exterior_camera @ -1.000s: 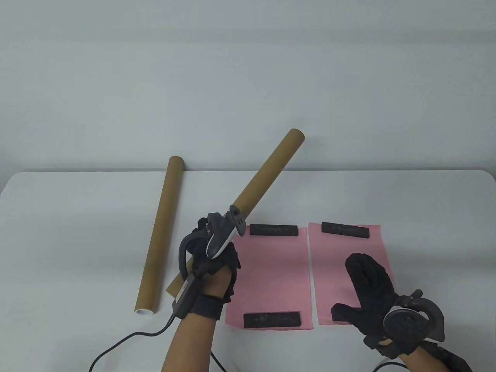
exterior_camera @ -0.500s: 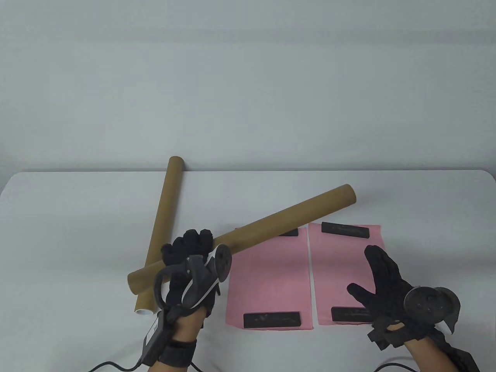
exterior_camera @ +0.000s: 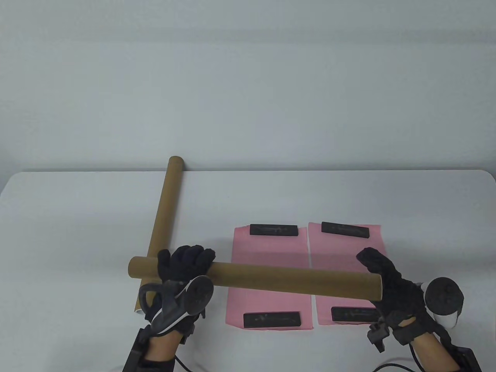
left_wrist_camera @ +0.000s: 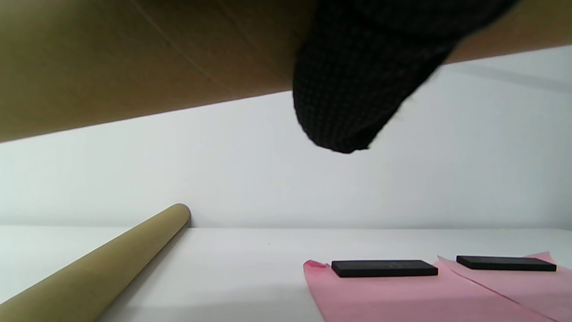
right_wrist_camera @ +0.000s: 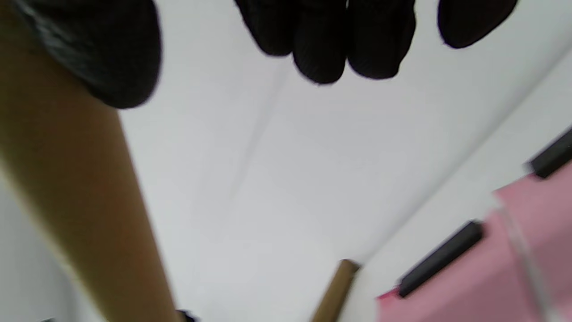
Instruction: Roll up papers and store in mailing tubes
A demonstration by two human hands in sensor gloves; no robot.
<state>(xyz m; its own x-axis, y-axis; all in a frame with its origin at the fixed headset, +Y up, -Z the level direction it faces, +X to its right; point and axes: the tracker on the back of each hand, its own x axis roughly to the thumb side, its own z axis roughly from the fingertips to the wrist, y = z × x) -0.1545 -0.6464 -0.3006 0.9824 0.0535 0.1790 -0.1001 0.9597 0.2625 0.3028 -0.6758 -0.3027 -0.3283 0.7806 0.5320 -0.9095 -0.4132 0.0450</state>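
Right now the raised tube (exterior_camera: 271,279) hangs level above the surface (exterior_camera: 77,217), crossing two pink sheets (exterior_camera: 271,248) pinned by dark bars. The left hand (exterior_camera: 182,267) wraps its fingers round the tube; the right hand (exterior_camera: 391,283) reaches its right end, grip unclear. Better to steady both ends first. Neither tube's contents show; the second tube (exterior_camera: 162,217) lies left.

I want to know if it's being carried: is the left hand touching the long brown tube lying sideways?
Touching. In the table view the left hand curls its fingers over the held tube; the left wrist view shows a gloved finger against the cardboard.
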